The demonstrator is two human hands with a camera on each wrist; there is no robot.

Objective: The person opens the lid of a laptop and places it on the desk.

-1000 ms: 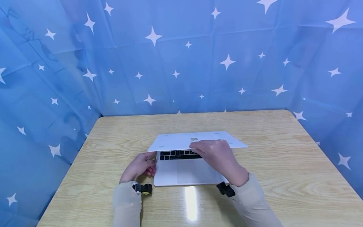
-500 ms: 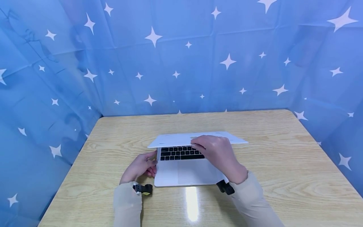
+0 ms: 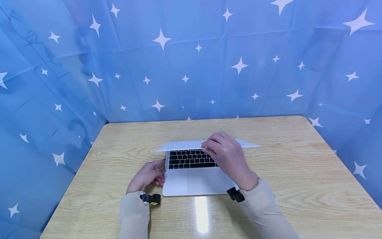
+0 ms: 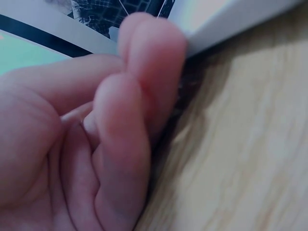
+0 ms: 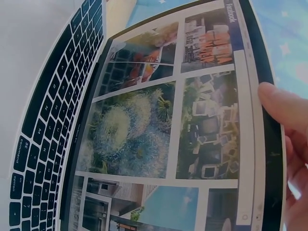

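Observation:
A silver laptop (image 3: 176, 182) lies on the wooden table, its lid (image 3: 179, 145) raised part way over the black keyboard (image 3: 191, 159). My right hand (image 3: 228, 157) pinches the middle of the lid's front edge. In the right wrist view, the thumb (image 5: 276, 103) presses on the screen's dark border, and the lit screen (image 5: 207, 125) shows a page of pictures. At the base's left side, my left hand (image 3: 147, 176) holds the edge with bent fingers. Its fingertips (image 4: 154, 43) sit right at the laptop's side in the left wrist view.
The light wooden table (image 3: 298, 159) extends around the laptop on all sides. A blue curtain (image 3: 203, 66) with white stars hangs behind and along both sides. A dark band with a small camera is on each wrist.
My right hand has lifted the lid's front edge up and back, so more rows of keys show. The left hand stays at the laptop's left side.

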